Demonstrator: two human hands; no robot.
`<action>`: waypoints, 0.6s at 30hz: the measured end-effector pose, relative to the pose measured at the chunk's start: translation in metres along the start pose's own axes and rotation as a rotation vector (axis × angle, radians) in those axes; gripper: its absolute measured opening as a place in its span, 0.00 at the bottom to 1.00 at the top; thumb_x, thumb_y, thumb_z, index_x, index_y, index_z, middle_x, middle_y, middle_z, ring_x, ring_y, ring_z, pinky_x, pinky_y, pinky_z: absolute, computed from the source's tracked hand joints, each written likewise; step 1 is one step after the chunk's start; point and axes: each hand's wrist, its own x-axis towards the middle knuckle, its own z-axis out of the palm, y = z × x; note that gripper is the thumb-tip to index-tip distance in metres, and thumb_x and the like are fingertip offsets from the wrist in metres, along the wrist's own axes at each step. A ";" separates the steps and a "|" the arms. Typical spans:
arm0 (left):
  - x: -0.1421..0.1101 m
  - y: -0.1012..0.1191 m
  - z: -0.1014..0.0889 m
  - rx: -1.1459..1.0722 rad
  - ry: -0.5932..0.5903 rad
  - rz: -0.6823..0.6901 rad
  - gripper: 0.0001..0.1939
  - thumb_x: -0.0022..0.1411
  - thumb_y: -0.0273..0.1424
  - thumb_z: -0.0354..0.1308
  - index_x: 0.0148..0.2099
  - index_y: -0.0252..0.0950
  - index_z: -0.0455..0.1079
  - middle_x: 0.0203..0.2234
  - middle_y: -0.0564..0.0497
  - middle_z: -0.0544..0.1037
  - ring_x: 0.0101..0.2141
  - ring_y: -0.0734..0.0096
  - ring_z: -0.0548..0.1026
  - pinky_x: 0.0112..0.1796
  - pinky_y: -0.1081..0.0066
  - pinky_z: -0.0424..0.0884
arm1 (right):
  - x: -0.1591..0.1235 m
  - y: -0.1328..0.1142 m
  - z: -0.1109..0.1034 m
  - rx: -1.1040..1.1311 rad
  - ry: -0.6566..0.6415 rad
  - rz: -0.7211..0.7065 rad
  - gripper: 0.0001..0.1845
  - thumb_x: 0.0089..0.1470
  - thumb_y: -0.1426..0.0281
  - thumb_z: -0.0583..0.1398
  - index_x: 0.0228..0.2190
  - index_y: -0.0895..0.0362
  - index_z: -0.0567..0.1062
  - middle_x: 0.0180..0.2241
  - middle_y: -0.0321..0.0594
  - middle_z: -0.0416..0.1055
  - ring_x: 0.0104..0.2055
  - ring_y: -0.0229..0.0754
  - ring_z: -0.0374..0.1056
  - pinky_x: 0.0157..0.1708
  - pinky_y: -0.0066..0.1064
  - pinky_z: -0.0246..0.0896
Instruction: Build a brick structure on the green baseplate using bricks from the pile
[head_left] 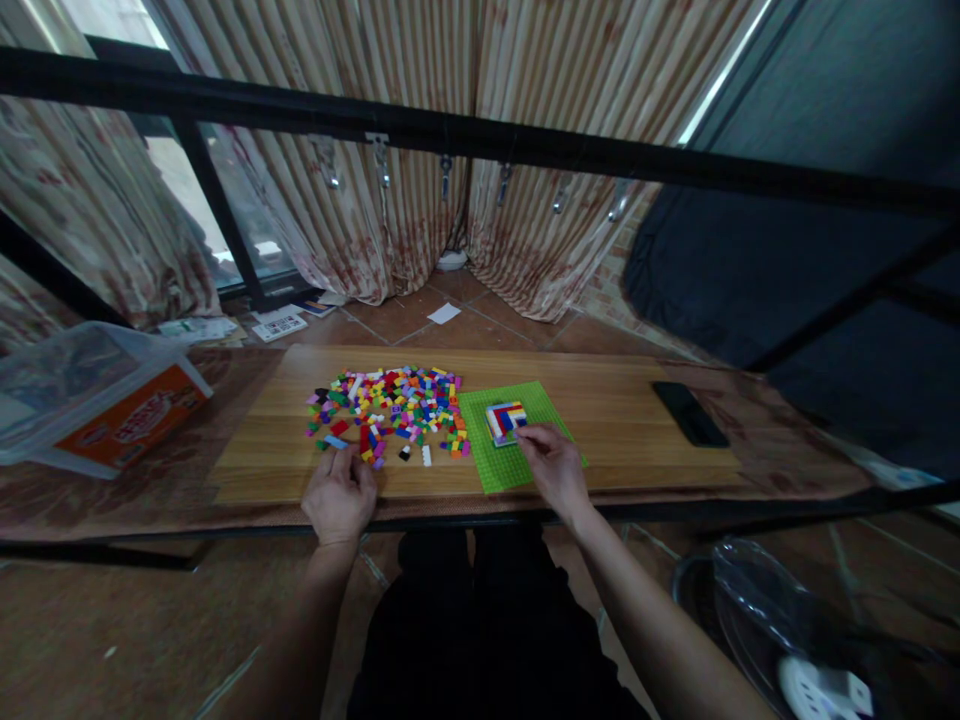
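Observation:
A small block built of toy bricks (506, 420), in white, red, blue and yellow layers, sits on a green baseplate (495, 472). My right hand (553, 468) is closed in a pinch at the block's right front edge; what its fingers hold, if anything, is too small to name. To the left lies a loose pile of colourful toy bricks (397, 400). At its front left edge, my left hand (341, 492) rests with fingers curled together, a light blue brick (335, 441) just beyond the fingertips. Whatever that hand may hold is hidden.
A black phone (688, 413) lies on the wooden board (615, 400) at right. A clear plastic bin (97, 395) with an orange label stands at far left. A black metal bar (420, 130) with hanging clips crosses above the far side.

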 end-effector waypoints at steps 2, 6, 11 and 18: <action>0.000 0.000 0.000 -0.008 0.002 0.002 0.13 0.61 0.30 0.50 0.44 0.36 0.74 0.35 0.47 0.77 0.34 0.64 0.73 0.33 0.68 0.63 | 0.000 0.000 0.001 -0.009 -0.001 -0.022 0.09 0.52 0.65 0.59 0.31 0.55 0.79 0.37 0.43 0.74 0.39 0.43 0.71 0.39 0.37 0.68; -0.001 0.000 0.000 -0.028 -0.007 -0.011 0.14 0.60 0.29 0.50 0.45 0.36 0.73 0.36 0.46 0.77 0.35 0.64 0.72 0.34 0.68 0.64 | -0.002 -0.003 0.002 -0.093 -0.003 -0.083 0.10 0.53 0.67 0.58 0.35 0.53 0.78 0.38 0.42 0.75 0.42 0.44 0.71 0.44 0.40 0.66; -0.001 0.000 0.000 -0.025 -0.011 -0.014 0.13 0.60 0.30 0.50 0.44 0.37 0.74 0.37 0.47 0.77 0.35 0.64 0.73 0.33 0.69 0.63 | -0.002 0.001 0.003 -0.082 0.011 -0.114 0.11 0.54 0.68 0.57 0.38 0.52 0.78 0.41 0.41 0.75 0.46 0.45 0.69 0.50 0.42 0.63; -0.001 0.000 -0.001 -0.006 -0.011 0.004 0.13 0.60 0.29 0.50 0.44 0.37 0.73 0.35 0.47 0.77 0.34 0.64 0.73 0.33 0.69 0.63 | 0.008 0.023 0.008 0.018 0.012 -0.070 0.10 0.50 0.66 0.61 0.37 0.51 0.79 0.40 0.40 0.76 0.46 0.46 0.68 0.50 0.43 0.61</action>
